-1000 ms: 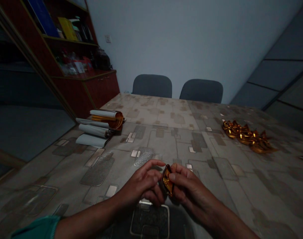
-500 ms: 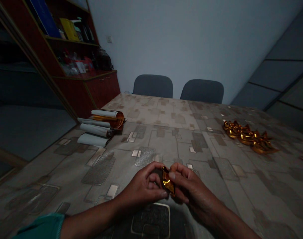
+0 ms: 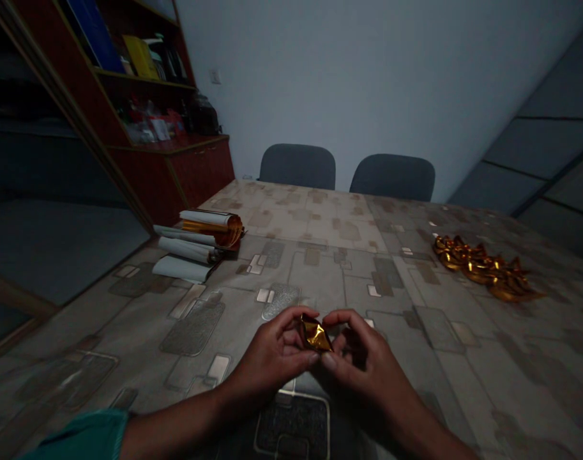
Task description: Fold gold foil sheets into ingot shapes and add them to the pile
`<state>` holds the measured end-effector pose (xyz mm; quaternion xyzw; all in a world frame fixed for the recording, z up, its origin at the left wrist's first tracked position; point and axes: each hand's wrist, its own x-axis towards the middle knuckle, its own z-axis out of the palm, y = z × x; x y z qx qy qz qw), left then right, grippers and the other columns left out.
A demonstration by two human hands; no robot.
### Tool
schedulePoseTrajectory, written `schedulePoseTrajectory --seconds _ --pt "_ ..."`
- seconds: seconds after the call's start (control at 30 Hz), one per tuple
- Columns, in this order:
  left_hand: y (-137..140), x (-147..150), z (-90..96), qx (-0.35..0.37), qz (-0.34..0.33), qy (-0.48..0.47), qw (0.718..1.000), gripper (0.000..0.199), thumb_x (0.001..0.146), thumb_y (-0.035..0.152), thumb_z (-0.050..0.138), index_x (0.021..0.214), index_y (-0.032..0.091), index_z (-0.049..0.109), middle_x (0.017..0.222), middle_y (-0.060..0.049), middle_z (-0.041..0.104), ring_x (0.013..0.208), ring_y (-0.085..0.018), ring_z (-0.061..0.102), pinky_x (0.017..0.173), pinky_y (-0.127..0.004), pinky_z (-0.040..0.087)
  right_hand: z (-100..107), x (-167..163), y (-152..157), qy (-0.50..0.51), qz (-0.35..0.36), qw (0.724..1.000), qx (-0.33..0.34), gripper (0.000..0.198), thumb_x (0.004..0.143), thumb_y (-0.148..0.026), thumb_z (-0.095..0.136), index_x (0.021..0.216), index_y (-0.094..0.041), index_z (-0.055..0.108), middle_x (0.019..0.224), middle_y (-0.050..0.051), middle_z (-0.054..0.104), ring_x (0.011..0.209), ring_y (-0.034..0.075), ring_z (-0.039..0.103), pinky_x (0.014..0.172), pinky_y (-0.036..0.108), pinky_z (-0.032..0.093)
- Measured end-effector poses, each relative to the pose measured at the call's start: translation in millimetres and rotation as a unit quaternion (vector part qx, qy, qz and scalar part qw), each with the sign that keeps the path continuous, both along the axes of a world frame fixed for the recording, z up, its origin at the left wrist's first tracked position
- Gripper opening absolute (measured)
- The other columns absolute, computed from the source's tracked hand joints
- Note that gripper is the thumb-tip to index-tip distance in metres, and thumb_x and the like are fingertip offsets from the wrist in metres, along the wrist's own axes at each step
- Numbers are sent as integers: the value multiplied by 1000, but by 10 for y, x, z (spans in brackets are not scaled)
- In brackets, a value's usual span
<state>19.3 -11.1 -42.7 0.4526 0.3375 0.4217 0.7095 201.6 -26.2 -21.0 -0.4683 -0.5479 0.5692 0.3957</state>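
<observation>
A small folded gold foil paper ingot [image 3: 315,333] is held between my two hands above the near part of the table. My left hand [image 3: 286,348] is closed on its left side, thumb below and index finger along the top. At its right corner, the thumb and curled fingers of my right hand [image 3: 361,351] close in on it. The inner fingertips of both hands are partly hidden. Farther right on the table lie several finished-looking gold paper ingots [image 3: 483,265] in rows.
Curled gold foil sheets with pale backs [image 3: 190,246] lie in a stack at the left of the patterned tablecloth [image 3: 320,275]. Two grey chairs [image 3: 298,166] stand across the table. A red-brown cabinet [image 3: 200,172] with shelves is at the back left.
The gold paper ingot has turned from nearly upright to a slanted, flatter pose. My right thumb has slid from its face down to its lower right corner. The view has shifted slightly.
</observation>
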Motion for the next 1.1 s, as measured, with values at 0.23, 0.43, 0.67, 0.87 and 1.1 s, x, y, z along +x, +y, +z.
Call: schedulePoseTrajectory --seconds 0.23,0.43,0.67,0.87,1.1 --pt "-2 15 -7 10 -13 1 1000 41 74 20 81 110 17 61 90 -4 70 82 -17 67 72 -25 48 -3 -52 20 -96 -23 992 84 29 73 -26 75 101 -23 68 85 4 63 68 19 56 58 31 41" --pt "-4 16 -48 -7 -21 -5 1000 48 73 22 82 115 16 59 85 -5 69 78 -17 67 73 -28 49 -66 -32 33 -70 -13 994 82 37 75 -16 73 110 -26 67 105 8 67 88 25 62 70 34 47" --pt "0 -9 -45 28 -35 28 999 34 90 35 66 117 15 63 78 -4 68 69 -14 63 67 -27 49 -8 -49 43 -99 -28 990 101 19 82 -19 68 101 -23 69 94 5 68 77 19 62 65 31 46" --pt "18 9 -37 32 -36 31 998 39 89 37 66 119 13 62 77 -4 66 66 -14 63 64 -27 49 -34 -53 46 -101 -31 989 102 24 81 -20 67 105 -22 66 97 6 68 79 20 64 65 32 48" --pt "23 20 11 28 -13 25 999 37 84 36 71 112 15 57 85 -3 64 67 -13 63 62 -27 49 -11 -26 42 -103 -36 989 99 25 80 -20 64 104 -22 58 87 3 66 71 18 61 61 30 46"
